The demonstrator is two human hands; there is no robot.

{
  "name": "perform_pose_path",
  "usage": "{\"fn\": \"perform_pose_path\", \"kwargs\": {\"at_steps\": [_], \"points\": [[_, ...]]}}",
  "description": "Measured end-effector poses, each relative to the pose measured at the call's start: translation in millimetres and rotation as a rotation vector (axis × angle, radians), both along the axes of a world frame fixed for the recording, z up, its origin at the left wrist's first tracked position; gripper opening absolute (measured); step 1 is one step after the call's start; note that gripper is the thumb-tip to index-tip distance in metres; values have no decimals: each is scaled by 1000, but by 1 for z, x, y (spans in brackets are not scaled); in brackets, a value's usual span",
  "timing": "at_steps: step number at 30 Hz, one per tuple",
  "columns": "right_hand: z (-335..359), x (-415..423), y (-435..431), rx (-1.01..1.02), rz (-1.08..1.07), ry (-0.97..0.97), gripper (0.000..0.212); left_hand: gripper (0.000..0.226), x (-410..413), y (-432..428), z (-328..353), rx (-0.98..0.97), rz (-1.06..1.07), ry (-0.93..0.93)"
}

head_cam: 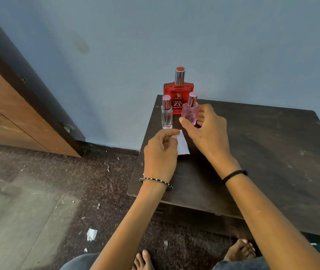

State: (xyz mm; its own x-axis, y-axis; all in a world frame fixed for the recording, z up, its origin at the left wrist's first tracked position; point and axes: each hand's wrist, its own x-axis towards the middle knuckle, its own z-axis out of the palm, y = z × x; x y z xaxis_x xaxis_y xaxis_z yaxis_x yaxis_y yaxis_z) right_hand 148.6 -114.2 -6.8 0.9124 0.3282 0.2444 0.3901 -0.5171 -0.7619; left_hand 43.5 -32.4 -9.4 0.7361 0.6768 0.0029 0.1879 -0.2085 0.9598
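Note:
Three perfume bottles stand at the far left corner of a dark wooden table. The big red bottle is at the back. A small clear bottle with a pink cap stands in front of it on the left. A pink bottle is on the right, and my right hand curls round it, thumb in front and fingers behind. My left hand pinches a small white paper strip just in front of the bottles.
A blue wall rises behind the table. A brown wooden door stands at the left. The speckled floor holds several paper scraps. My bare feet show below the table's near edge.

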Motion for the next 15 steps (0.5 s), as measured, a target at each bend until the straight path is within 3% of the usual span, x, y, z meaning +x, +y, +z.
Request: {"fn": "perform_pose_path", "kwargs": {"at_steps": [5,12,15], "points": [[11,-10,-26,44,15,26,46,23,2,-5,5,14,-4,-12],[21,-33,-78,313,187,479,31,23,7,-23,12,24,-51,-41],[21,-32,-87,304,258,532,26,25,13,-34,15,26,-62,-62]]}}
